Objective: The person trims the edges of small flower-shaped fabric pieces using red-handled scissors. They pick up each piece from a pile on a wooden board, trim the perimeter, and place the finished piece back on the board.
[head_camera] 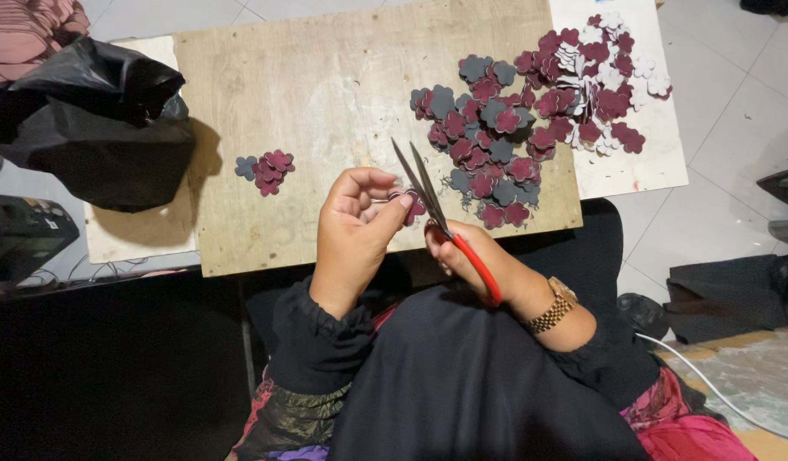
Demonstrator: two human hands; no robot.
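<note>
Left hand (355, 224): raised above the near edge of the board, thumb and fingertips pinched together on a small maroon flower piece (408, 203), presenting it edge-on to the blades so it can be turned while it is trimmed.
Right hand (469, 254): closed around the red handles of the scissors (436, 205); a gold watch sits on that wrist. The hand lies low, near the lap, so the blades angle up and away from the body.
Scissors: long dark blades, parted a little at the tips, it seems, though the angle makes the gap hard to judge; they meet the held piece just beside the left fingertips.
Wooden board (325, 94): pale plywood sheet laid across the person's front as a work surface, with a white sheet (641, 162) under its far right corner.
Large heap of cut-outs (530, 111): maroon, grey and a few white flower shapes, spread loose to the right, over the board edge and onto the white sheet, within easy reach of the scissor hand.
Small cluster (266, 169): a handful of maroon pieces and one grey, set well apart on the left of the board, kept separate from the heap.
Black plastic bag (95, 119): slumped at the board's left edge, partly on a second pale sheet.
Floor: light tiles beyond; a white cable (709, 384) trails at the right.
</note>
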